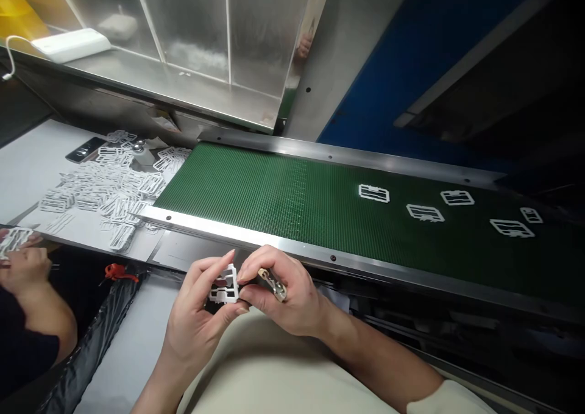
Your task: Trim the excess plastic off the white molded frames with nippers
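Note:
My left hand [201,310] is closed around a white plastic frame [231,283] with cross bars and openings, gripping it by its edges between thumb and fingers. Close beside it, my right hand [286,289] is wrapped round a small metal hand tool [274,285]; its shiny end sticks out above the fingers, and its exact kind is hidden. The right fingertips are at the right edge of the frame. Both hands are in front of my body, just below the near metal rail [256,238] of the green conveyor belt [256,185].
Several similar white frames [373,193] lie on the belt's right part. Heaps of frames [114,185] cover the white table [22,158] on the left, with a phone [85,150] and small bottle [143,153]. Another person's hands [25,267] hold frames. An orange-red tool [119,272] rests below.

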`<action>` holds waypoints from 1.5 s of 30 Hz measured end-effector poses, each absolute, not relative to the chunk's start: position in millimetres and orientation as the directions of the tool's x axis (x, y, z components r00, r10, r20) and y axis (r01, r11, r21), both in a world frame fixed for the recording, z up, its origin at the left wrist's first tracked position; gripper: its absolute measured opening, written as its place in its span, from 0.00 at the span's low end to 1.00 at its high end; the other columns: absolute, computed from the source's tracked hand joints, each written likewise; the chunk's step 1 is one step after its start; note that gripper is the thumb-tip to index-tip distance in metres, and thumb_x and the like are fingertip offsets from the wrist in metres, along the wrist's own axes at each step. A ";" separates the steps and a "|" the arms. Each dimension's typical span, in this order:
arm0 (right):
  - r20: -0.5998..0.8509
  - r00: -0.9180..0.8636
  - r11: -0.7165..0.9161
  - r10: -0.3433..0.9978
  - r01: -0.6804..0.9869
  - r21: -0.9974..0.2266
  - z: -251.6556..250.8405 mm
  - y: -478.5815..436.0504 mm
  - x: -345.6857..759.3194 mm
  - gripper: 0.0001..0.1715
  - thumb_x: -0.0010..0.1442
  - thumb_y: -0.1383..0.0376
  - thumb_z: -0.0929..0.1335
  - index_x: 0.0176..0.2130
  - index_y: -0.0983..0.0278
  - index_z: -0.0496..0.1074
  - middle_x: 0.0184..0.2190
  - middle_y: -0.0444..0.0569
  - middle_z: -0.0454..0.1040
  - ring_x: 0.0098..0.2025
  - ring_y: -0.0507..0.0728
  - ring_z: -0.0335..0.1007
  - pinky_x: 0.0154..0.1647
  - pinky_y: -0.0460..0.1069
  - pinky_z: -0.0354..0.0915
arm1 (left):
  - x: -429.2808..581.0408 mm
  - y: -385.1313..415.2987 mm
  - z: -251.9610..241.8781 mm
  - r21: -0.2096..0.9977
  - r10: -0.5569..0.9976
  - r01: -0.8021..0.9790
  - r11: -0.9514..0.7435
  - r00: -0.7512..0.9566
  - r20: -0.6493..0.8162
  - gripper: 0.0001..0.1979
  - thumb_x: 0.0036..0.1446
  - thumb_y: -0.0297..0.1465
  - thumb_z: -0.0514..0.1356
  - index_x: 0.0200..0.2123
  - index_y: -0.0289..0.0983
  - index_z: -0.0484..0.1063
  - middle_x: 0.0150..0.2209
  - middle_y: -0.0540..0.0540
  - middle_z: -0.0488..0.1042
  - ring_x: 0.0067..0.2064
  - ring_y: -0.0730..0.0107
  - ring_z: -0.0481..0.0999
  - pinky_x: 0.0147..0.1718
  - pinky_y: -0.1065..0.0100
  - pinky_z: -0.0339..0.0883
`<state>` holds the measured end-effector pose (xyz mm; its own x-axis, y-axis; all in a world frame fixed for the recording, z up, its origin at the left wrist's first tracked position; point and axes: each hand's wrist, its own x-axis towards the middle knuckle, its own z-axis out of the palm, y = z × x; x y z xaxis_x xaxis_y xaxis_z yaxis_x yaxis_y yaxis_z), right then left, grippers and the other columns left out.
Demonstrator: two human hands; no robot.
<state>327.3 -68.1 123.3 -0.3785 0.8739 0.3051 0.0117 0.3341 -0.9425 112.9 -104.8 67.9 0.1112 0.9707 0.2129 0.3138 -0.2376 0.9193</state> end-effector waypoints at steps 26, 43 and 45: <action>0.275 -0.412 0.365 0.868 0.155 -0.918 116.4 -71.5 336.5 0.13 0.73 0.61 0.75 0.55 0.59 0.76 0.45 0.47 0.81 0.43 0.54 0.78 0.47 0.49 0.75 | 109.6 -119.1 72.1 0.908 0.990 0.395 -0.140 0.026 0.142 0.31 0.68 0.47 0.70 0.70 0.66 0.69 0.58 0.53 0.74 0.52 0.69 0.75 0.51 0.70 0.73; 0.348 -0.581 0.661 0.736 0.504 -0.556 117.1 -70.7 355.4 0.30 0.71 0.49 0.77 0.62 0.64 0.74 0.53 0.56 0.81 0.55 0.63 0.77 0.59 0.60 0.69 | 100.1 -120.6 76.0 0.915 0.986 0.374 -0.150 -0.009 0.165 0.27 0.68 0.47 0.70 0.68 0.67 0.72 0.57 0.54 0.77 0.51 0.68 0.75 0.49 0.70 0.74; 0.347 -0.589 0.672 0.730 0.521 -0.527 118.1 -70.3 354.0 0.28 0.72 0.49 0.76 0.60 0.63 0.76 0.52 0.55 0.82 0.53 0.62 0.78 0.58 0.60 0.69 | 99.1 -121.2 76.2 0.912 0.989 0.387 -0.133 -0.014 0.150 0.27 0.67 0.48 0.70 0.67 0.67 0.73 0.57 0.53 0.77 0.52 0.67 0.75 0.49 0.69 0.75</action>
<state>354.0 -70.3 118.1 -0.5892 0.7296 0.3473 0.5210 0.6715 -0.5269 99.1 -121.2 76.2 -0.0137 0.9886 0.1499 0.3871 -0.1330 0.9124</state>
